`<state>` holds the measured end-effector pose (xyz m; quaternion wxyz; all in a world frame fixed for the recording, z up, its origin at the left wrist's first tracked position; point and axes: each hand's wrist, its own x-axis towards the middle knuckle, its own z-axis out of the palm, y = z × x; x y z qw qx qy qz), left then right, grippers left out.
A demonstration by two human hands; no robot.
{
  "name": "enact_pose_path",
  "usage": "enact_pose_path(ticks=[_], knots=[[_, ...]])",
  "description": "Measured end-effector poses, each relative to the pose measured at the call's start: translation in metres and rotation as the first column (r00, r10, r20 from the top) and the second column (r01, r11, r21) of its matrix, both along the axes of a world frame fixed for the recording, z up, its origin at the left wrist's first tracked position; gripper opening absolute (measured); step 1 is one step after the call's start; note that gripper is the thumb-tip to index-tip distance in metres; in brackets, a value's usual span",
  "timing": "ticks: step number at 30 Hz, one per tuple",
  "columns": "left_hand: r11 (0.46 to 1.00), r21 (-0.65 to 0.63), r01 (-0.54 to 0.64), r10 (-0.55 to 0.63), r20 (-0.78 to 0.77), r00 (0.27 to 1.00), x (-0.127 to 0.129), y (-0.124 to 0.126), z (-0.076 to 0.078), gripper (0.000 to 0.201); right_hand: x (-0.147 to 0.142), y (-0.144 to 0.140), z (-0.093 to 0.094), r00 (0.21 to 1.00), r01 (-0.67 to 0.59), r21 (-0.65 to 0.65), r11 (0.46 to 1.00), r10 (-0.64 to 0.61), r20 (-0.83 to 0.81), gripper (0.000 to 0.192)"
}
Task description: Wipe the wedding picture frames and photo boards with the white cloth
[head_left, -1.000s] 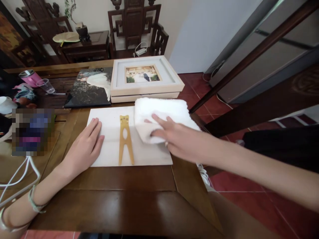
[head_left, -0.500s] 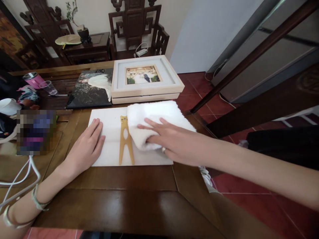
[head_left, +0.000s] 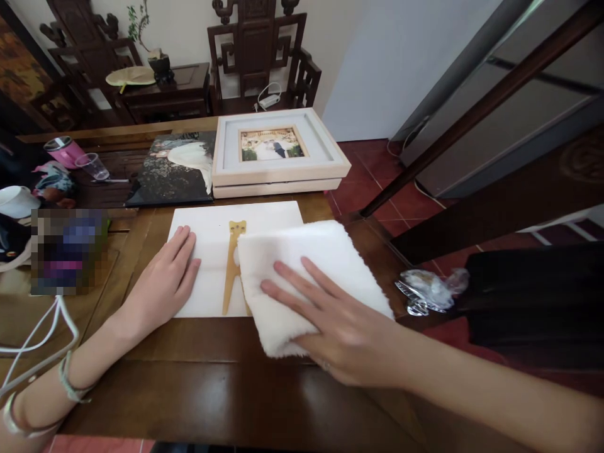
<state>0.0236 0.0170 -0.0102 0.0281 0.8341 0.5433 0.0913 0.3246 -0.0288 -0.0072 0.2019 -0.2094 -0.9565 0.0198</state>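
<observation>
My left hand [head_left: 163,274] lies flat on the left edge of a white board [head_left: 202,264], fingers straight and close together. My right hand [head_left: 330,314] is on a folded, fluffy white cloth [head_left: 325,251]. Its fingers spread over the top while the thumb side tucks in at the lower fold, so it grips the cloth. Under the cloth lies the right side of the board. Between my hands a tan, flat, A-shaped piece [head_left: 232,270] with small dark marks at its top rests on the board. The cloth hides most of its right leg.
Behind the board sit a pale wooden photo frame box [head_left: 278,179] and a dark photo panel [head_left: 177,167]. To the left are a pink mug [head_left: 66,153], a clear plastic cup [head_left: 93,167] and white cables [head_left: 59,321]. A plastic bag [head_left: 427,289] lies at the right.
My right hand has pulled the cloth toward me, past the board's near edge. The cloth now covers part of the tan piece. My left hand stays in place.
</observation>
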Motion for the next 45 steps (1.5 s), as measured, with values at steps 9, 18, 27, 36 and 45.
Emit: enact_pose_path(ticks=[9,18,27,36,45], knots=[[1.000,-0.014,-0.004,0.004,0.003,1.000,0.001,0.001,0.000,0.058,0.003,0.058,0.010,0.976,0.072,-0.158,0.985,-0.037,0.215,0.030],[1.000,-0.025,-0.002,0.002,-0.002,1.000,0.000,0.001,0.000,0.059,-0.024,0.049,0.013,0.941,0.305,-0.215,0.928,-0.259,0.216,0.039],[1.000,-0.021,0.005,-0.005,0.008,1.000,0.000,0.001,-0.001,0.059,-0.030,-0.021,0.007,0.993,-0.109,-0.014,0.994,0.109,-0.054,0.015],[1.000,-0.017,-0.001,0.001,-0.006,1.000,0.001,0.001,-0.001,0.058,-0.040,0.074,0.027,0.949,0.047,-0.259,0.965,0.038,0.313,0.042],[1.000,-0.007,0.020,-0.020,-0.002,1.000,-0.002,0.002,-0.001,0.059,-0.071,0.028,0.018,0.961,0.150,-0.089,0.985,-0.124,0.248,0.030]])
